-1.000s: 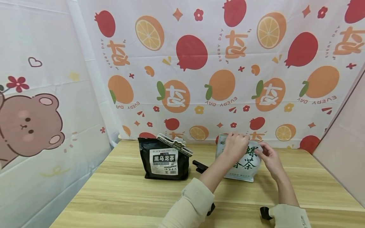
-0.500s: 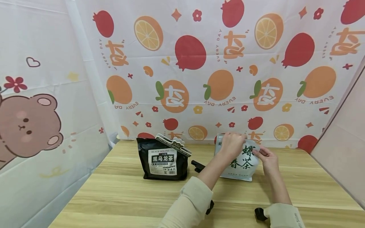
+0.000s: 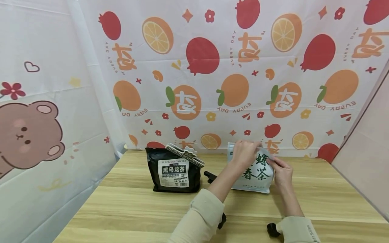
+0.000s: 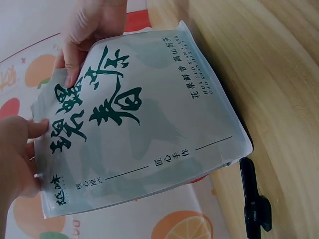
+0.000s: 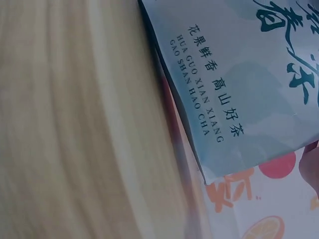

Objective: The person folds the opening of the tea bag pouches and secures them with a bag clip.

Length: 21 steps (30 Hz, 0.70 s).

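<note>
A pale blue tea bag [image 3: 253, 182] with green characters stands on the table in the head view. My left hand [image 3: 244, 153] pinches its top edge, thumb on the front face in the left wrist view. At the upper right side of the bag, my right hand [image 3: 282, 170] pinches the edge between thumb and fingers. The left wrist view shows the bag's printed front [image 4: 144, 124] between both hands. Only a bit of the right hand [image 5: 311, 167] shows in the right wrist view. A black sealing clip [image 3: 210, 176] lies beside the bag's lower left.
Left of centre stands a black oolong tea bag [image 3: 173, 173], with a pale decorated clip [image 3: 185, 154] slanted across its top corner. Behind the wooden table [image 3: 136, 216] hangs a fruit-print cloth [image 3: 203, 98]. A bear-print cloth [image 3: 79, 128] hangs at the left.
Both hands have shifted slightly left along the top of the pale blue bag, still holding it. The black bag and the loose clip stay put.
</note>
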Tool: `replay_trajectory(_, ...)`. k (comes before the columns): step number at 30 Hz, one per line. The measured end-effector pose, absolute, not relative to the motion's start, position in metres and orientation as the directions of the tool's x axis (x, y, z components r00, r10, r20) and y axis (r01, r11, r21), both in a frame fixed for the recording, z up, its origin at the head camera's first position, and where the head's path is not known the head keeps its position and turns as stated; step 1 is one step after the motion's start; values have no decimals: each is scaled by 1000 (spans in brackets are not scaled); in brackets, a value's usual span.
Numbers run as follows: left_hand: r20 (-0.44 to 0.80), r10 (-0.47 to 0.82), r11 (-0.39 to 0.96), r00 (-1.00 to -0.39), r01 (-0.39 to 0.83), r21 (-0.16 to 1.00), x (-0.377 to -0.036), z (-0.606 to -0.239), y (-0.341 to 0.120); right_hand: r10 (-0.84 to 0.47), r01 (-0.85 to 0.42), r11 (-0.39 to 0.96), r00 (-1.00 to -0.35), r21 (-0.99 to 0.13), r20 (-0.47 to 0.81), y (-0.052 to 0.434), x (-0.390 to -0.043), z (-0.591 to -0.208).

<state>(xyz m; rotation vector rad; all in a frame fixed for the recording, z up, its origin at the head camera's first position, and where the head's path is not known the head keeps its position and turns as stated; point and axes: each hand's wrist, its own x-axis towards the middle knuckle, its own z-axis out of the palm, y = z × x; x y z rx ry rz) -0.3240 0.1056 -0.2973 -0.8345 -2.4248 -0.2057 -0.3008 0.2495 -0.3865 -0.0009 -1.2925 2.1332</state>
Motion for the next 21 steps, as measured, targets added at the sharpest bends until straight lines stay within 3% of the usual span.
replay_trajectory(9, 535, 532, 779, -657, 627, -4, -326, -299, 105, 426, -482, -437, -854, -759, 298, 249, -300, -391)
replay_trajectory(13, 521, 528, 783, -671, 622, 6, -326, -298, 106, 392, -533, -394, -834, -748, 388, 250, -300, -391)
replay_trajectory(21, 540, 520, 803, -662, 594, -45, -322, -299, 106, 405, -610, -188, -762, -770, 505, 250, -303, -390)
